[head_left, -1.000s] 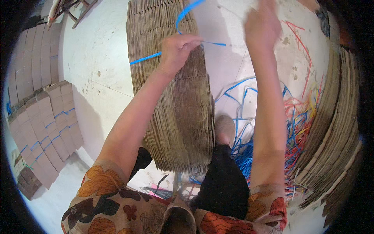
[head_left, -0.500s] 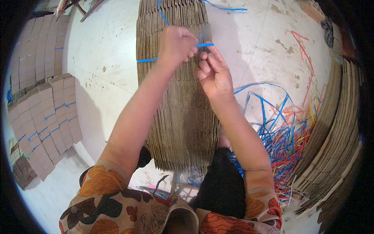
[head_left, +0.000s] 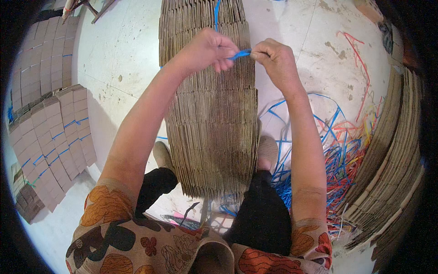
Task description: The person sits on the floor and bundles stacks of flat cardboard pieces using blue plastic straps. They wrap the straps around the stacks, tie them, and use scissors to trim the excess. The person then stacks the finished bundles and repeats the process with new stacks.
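Blue strap point(head_left: 242, 54) bridges the short gap between a worker's two hands at the upper centre of the frame, above a long cardboard bundle point(head_left: 214, 123). The left hand point(head_left: 211, 51), slightly blurred, has its fingertips closed on the strap's left end; the right hand point(head_left: 278, 61) pinches the other end between thumb and forefinger. Neither hand is nearer, since both touch it: the strap lies to the right of the left hand and to the left of the right.

Its held length runs nearly level across the frame, rising a little toward the right, while the bundle's long axis runs from top to bottom beneath it. The left hand is over the cardboard; the right is just past the bundle's right edge, over the pale floor point(head_left: 315, 59). Another blue length point(head_left: 217, 13) reaches from near the left hand toward the top of the frame; whether the two are joined cannot be told.

Tangled scraps point(head_left: 315, 171) in blue, red and yellow spread at right, beside more cardboard point(head_left: 388, 160). Tied stacks point(head_left: 50, 141) stand at left.
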`<state>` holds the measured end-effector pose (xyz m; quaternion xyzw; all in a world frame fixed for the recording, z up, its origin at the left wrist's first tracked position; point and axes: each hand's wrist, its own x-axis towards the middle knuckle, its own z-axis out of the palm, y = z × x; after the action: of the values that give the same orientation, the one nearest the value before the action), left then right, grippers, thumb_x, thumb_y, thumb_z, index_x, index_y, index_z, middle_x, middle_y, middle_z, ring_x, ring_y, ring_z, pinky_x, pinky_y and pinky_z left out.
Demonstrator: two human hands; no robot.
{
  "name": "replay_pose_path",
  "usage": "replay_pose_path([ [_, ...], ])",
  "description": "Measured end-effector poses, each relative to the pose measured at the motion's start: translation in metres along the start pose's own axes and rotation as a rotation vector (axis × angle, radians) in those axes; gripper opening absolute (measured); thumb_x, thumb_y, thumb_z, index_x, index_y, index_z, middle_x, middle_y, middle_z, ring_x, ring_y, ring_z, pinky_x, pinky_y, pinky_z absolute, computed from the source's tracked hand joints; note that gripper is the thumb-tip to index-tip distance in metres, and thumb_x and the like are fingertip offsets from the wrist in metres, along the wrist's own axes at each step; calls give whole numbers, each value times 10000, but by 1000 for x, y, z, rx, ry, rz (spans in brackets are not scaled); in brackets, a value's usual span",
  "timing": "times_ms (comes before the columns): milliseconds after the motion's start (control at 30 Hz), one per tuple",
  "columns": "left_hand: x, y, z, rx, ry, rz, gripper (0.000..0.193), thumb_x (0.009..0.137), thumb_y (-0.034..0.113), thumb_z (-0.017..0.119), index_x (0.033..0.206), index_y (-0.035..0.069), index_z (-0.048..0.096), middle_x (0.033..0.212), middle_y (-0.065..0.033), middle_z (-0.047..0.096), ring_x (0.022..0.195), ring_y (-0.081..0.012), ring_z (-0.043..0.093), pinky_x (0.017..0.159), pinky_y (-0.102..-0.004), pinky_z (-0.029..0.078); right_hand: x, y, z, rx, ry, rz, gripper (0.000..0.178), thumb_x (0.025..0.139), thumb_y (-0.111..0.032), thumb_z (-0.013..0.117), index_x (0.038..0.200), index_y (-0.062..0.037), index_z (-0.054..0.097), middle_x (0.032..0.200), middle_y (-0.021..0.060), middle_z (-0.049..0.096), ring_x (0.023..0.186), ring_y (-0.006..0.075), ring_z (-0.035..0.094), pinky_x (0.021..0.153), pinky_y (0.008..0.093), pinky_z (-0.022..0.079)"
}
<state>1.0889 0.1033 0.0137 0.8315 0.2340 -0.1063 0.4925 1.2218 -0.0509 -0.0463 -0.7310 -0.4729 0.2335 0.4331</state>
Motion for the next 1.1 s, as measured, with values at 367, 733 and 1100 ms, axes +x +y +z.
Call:
replay_pose_path([
  [367,-22,-6,1,-275,189,37,233,895,222,492,758,44,552,705,-51,572,676,-179,596,566,-318,489,-6,40,35,1477,104,584,205,823,-199,565,708,-41,503,834,135,619,550,128,474,387,218,360],
  [733,-9,-44,2,-610,204,-96,318,900,283,496,645,121,396,520,34,338,454,-57,310,369,-207,213,26,33,38,1120,-99,753,167,856,-223,548,783,-108,450,549,-20,394,372,63,274,325,214,224],
  [1100,-5,-55,18,-706,370,14,324,901,271,497,632,118,400,526,55,337,446,-44,301,391,-197,232,0,41,26,526,-275,342,119,791,-71,590,885,1,584,708,30,528,515,102,447,481,247,452],
])
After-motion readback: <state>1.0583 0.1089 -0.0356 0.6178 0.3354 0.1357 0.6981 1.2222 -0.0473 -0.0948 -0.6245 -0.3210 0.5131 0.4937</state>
